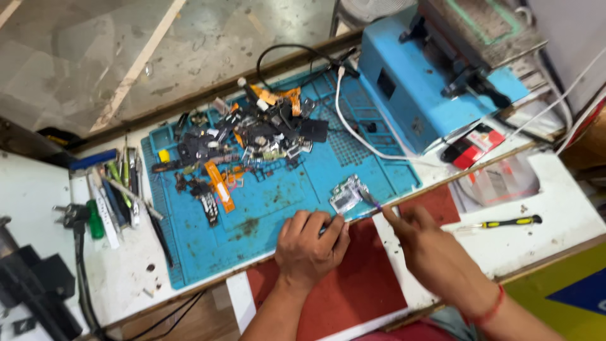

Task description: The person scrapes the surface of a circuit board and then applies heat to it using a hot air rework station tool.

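Fingers of the right hand (435,252) pinch a thin tool (370,199) whose tip touches a small silvery component (346,194) at centre frame. The left hand (310,243), fingers curled together, rests just below it on the blue mat (278,215). Loose parts (252,142) pile toward the mat's upper left.

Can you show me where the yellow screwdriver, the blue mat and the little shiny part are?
Yellow screwdriver (509,222): head view, on the middle of its handle.
Blue mat (278,202): head view, on a bare patch.
Little shiny part (346,196): head view, on its middle.

Parts heap (246,142) crowds the mat's (278,208) far half; near half lies open.
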